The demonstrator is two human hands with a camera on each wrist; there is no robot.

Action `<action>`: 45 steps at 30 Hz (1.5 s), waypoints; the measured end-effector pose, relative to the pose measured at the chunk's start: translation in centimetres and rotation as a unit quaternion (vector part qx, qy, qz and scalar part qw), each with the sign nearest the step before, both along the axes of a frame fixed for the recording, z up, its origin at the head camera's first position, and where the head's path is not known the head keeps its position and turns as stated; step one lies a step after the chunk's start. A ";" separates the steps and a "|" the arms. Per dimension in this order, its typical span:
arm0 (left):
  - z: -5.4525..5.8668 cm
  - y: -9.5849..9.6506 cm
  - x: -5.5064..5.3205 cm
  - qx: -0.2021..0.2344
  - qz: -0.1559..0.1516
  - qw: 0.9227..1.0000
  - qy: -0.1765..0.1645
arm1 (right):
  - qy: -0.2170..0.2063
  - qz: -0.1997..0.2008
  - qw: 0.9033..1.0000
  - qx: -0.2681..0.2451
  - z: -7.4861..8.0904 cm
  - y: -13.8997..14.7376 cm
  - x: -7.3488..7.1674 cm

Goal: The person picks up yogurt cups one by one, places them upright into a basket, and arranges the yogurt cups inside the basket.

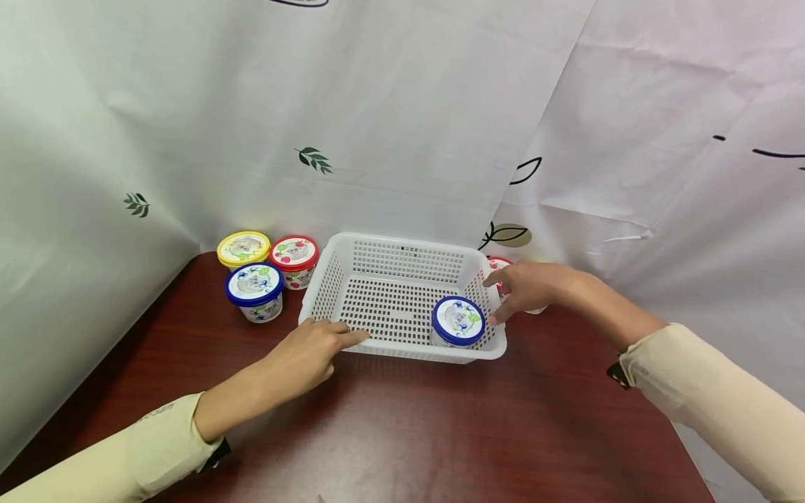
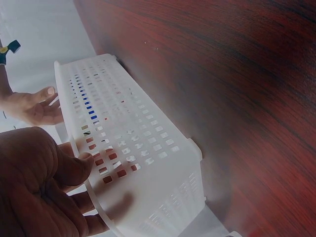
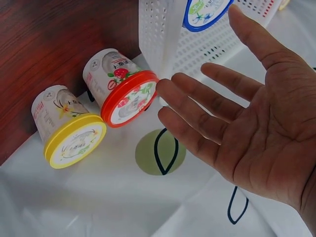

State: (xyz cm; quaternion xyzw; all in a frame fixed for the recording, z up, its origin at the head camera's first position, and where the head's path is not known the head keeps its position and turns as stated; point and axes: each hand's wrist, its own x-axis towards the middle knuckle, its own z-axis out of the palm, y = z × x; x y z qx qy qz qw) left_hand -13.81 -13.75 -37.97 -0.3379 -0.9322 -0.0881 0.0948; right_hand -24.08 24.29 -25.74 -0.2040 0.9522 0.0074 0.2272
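A white perforated basket (image 1: 402, 314) stands on the table, with one blue-lidded tub (image 1: 458, 321) inside at its front right. My left hand (image 1: 308, 356) grips the basket's front rim near the left corner; in the left wrist view the thumb presses the outer wall and the fingers pass over the rim. At the right rim, my right hand (image 1: 534, 283) is spread and holds nothing. Its palm and loosely extended fingers show in the right wrist view, close to a red-lidded tub (image 3: 121, 89) with strawberry pictures. Beside that lies a yellow-lidded tub (image 3: 69, 126), mostly hidden in the head view.
Left of the basket are another yellow-lidded tub (image 1: 244, 248), a red-lidded tub (image 1: 294, 255) and a blue-lidded tub (image 1: 254, 286), close together. A pale printed cloth (image 1: 402, 126) hangs behind the dark red-brown table (image 1: 440, 433).
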 end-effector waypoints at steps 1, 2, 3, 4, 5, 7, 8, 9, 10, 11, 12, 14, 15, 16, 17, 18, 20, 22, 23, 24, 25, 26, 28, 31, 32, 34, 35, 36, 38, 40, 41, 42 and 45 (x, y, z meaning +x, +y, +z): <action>0.0 0.0 0.0 0.000 0.000 1.000 0.001 | -0.001 0.000 1.000 0.004 0.0 0.0 0.0; 0.0 0.0 0.0 0.001 -0.001 1.000 0.001 | -0.003 0.001 1.000 0.008 -0.1 0.0 -0.1; 0.0 0.0 0.0 0.001 -0.001 1.000 0.002 | -0.004 0.000 1.000 0.011 -0.2 0.0 -0.1; 0.0 0.0 0.0 0.001 -0.002 1.000 0.002 | -0.005 -0.001 1.000 0.014 -0.2 0.0 -0.1; 0.0 0.0 0.0 0.002 -0.002 1.000 0.002 | -0.007 -0.003 1.000 0.016 -0.2 0.0 -0.1; -0.1 0.0 0.0 0.001 -0.002 1.000 0.002 | -0.005 -0.002 1.000 0.019 -0.3 0.0 -0.1; -0.1 0.0 0.0 0.001 -0.003 1.000 0.002 | -0.004 -0.002 1.000 0.018 -0.3 0.0 -0.1; 0.0 0.0 0.0 0.001 -0.003 1.000 0.002 | -0.004 -0.002 1.000 0.016 -0.3 0.1 -0.1; 0.0 0.0 0.0 0.001 -0.003 1.000 0.002 | -0.004 -0.001 1.000 0.014 -0.3 0.1 -0.1; 0.0 0.0 0.0 0.001 -0.003 1.000 0.002 | -0.003 0.000 1.000 0.012 -0.4 0.2 -0.2; 0.0 0.0 0.0 0.000 -0.003 1.000 0.003 | -0.002 0.003 1.000 0.010 -0.4 0.3 -0.2; 0.0 0.0 0.0 0.000 -0.004 1.000 0.003 | -0.003 0.002 1.000 0.006 -0.4 0.3 -0.2; 0.0 0.0 0.0 0.000 -0.003 1.000 0.003 | -0.003 0.003 1.000 0.006 -0.5 0.4 -0.3; 0.0 0.0 0.0 0.000 -0.003 1.000 0.003 | -0.003 0.003 1.000 0.007 -0.5 0.4 -0.3; 0.0 0.0 0.0 0.000 -0.003 1.000 0.003 | -0.003 0.003 1.000 0.007 -0.5 0.5 -0.3; 0.0 0.0 0.0 0.000 -0.003 1.000 0.003 | -0.004 0.001 1.000 0.008 -0.5 0.5 -0.3; 0.1 0.0 0.1 0.000 -0.002 1.000 0.002 | -0.006 0.000 1.000 0.007 -0.5 0.7 -0.3; 0.1 0.0 0.1 0.000 -0.001 1.000 0.001 | -0.006 0.000 1.000 0.005 -0.5 0.9 -0.3; 0.1 0.0 0.1 0.000 0.000 1.000 0.000 | -0.007 0.001 1.000 0.003 -0.5 0.9 -0.3; 0.1 0.0 0.1 0.000 0.000 1.000 0.000 | -0.007 0.001 1.000 0.001 -0.4 1.0 -0.4; 0.1 0.0 0.1 0.000 0.001 1.000 -0.001 | -0.007 0.002 1.000 0.001 -0.4 1.1 -0.4; 0.1 0.0 0.1 0.001 0.001 1.000 -0.001 | -0.007 0.001 1.000 0.000 -0.4 1.1 -0.4; 0.0 0.0 0.1 0.001 0.000 1.000 -0.001 | -0.006 -0.001 1.000 0.002 -0.4 1.2 -0.5; 0.0 0.0 0.0 0.001 -0.003 1.000 0.004 | -0.003 -0.009 1.000 0.007 -0.5 1.3 -0.5; -0.1 0.0 0.0 0.001 -0.006 1.000 0.008 | -0.002 -0.011 1.000 0.008 -0.5 1.3 -0.6; -0.1 0.0 -0.1 0.002 -0.010 1.000 0.017 | 0.000 -0.012 1.000 0.010 -0.5 1.4 -0.7; -0.1 0.0 -0.1 0.003 -0.012 1.000 0.021 | 0.001 -0.012 1.000 0.010 -0.4 1.4 -0.7; -0.1 0.0 -0.1 0.003 -0.013 1.000 0.025 | 0.000 -0.011 1.000 0.010 -0.4 1.5 -0.7; -0.2 0.0 -0.1 0.004 -0.015 0.999 0.030 | 0.000 -0.008 1.000 0.008 -0.3 1.7 -0.9; -0.2 0.0 -0.1 0.004 -0.015 0.999 0.031 | -0.003 -0.006 1.000 0.004 -0.2 2.0 -1.1; -0.2 0.0 -0.1 0.004 -0.014 0.999 0.031 | -0.005 -0.006 1.000 0.002 -0.1 2.1 -1.1; -0.2 -0.1 -0.1 0.004 -0.015 0.999 0.033 | -0.008 -0.007 1.000 0.000 -0.1 2.2 -1.2; -0.2 0.0 -0.1 0.004 -0.014 0.999 0.032 | -0.014 -0.006 1.000 -0.003 -0.2 2.7 -1.4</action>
